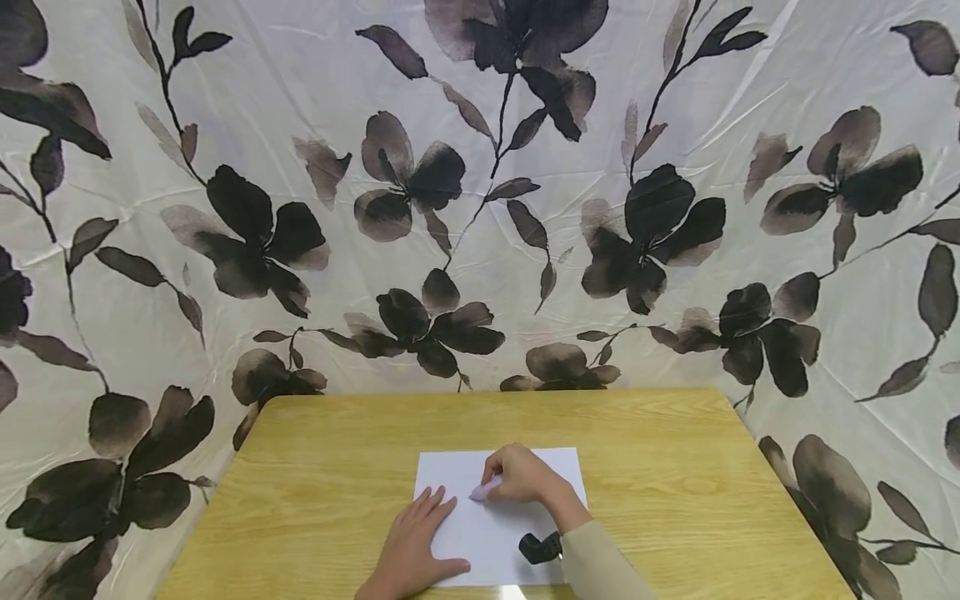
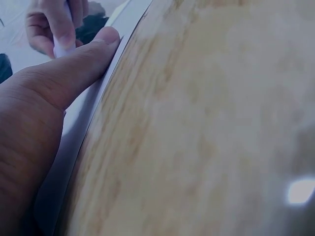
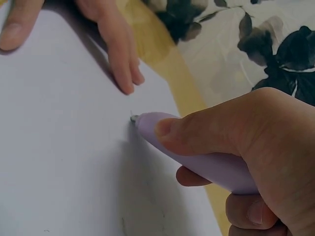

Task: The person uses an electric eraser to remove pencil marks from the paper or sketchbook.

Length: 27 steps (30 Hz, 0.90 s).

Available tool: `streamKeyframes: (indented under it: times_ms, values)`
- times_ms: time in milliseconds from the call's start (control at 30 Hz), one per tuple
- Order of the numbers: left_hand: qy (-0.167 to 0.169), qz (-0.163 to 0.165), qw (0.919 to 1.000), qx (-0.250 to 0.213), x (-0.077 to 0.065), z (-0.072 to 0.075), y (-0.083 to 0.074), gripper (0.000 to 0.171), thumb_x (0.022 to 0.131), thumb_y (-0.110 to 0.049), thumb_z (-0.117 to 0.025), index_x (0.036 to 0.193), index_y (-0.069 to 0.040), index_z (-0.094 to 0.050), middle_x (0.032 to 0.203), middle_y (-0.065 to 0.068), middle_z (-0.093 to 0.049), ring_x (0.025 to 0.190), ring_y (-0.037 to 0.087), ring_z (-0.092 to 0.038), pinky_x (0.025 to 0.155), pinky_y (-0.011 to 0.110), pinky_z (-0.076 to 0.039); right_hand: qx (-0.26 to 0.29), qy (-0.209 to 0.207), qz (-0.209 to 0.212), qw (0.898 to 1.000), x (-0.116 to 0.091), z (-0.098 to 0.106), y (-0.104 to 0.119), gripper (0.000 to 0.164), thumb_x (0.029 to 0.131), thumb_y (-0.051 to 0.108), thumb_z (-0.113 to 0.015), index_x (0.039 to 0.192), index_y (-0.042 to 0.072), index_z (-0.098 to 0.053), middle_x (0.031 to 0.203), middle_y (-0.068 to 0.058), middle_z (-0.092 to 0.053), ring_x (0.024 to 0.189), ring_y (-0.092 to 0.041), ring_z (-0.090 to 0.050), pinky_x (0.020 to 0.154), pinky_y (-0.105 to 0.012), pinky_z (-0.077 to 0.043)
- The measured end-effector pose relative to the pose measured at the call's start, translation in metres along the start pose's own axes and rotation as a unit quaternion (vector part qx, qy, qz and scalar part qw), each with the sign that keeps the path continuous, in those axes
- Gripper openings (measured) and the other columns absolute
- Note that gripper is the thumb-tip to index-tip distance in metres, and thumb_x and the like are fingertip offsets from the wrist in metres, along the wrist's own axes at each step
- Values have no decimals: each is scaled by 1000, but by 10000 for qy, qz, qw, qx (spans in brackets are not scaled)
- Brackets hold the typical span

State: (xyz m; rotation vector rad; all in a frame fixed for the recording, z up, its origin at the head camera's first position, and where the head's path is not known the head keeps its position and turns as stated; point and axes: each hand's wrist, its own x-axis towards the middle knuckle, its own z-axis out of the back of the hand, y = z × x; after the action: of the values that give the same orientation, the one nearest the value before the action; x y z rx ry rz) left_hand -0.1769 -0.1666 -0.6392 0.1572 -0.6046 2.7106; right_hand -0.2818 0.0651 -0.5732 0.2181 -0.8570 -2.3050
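A white sheet of paper [image 1: 495,546] lies on the wooden table. My right hand [image 1: 521,475] grips a thick lavender pen-shaped tool [image 3: 206,164], the thumb pressed along its upper side. Its small metal tip is at the paper's surface, a short way from the left fingertips; whether it is a pen or a cutter, I cannot tell. My left hand [image 1: 416,542] rests on the left part of the sheet with fingers spread. In the left wrist view its thumb [image 2: 81,66] lies along the sheet's near edge. A few short, thin dark marks show on the paper in the right wrist view.
The yellow wood-grain table [image 1: 322,467] extends on both sides of the sheet. Behind it hangs a white cloth [image 1: 315,108] with dark flowers. A black wrist camera [image 1: 540,548] sits at the right wrist, above the paper.
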Motion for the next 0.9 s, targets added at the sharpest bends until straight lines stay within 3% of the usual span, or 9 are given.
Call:
streamKeyframes:
  times_ms: [200,433,600,900]
  values:
    - [75,-83,9999,-106,0,5,-2,99,66,-80,-63,137,-11,-55,146,15,-45,136,40,-33,105,62,-29,32,-8,3,10000,-5,-3,-2,13,70,14,-84,71,22,-74,64,22,-60,62,-1,-50,58,-19,-44]
    - [-57,-153,9998,-127,3,12,-4,98,65,-77,-67,133,-7,-58,142,17,-49,133,41,-38,103,61,-32,-38,-35,37,10000,-2,0,2,13,71,11,-82,72,22,-74,64,20,-59,63,-3,-49,59,-20,-44]
    - [83,-150,9998,-93,4,12,-5,100,66,-79,-65,135,-8,-56,144,17,-47,135,41,-36,105,60,-31,-23,48,-83,10000,1,1,4,15,71,13,-83,71,24,-73,64,20,-59,63,-3,-49,59,-20,-45]
    - [-24,-212,9997,123,5,10,-5,103,64,-84,-61,136,-11,-56,144,15,-47,135,39,-36,105,58,-32,-111,41,41,9999,1,3,3,13,70,13,-83,71,22,-74,62,21,-58,62,-2,-48,57,-20,-43]
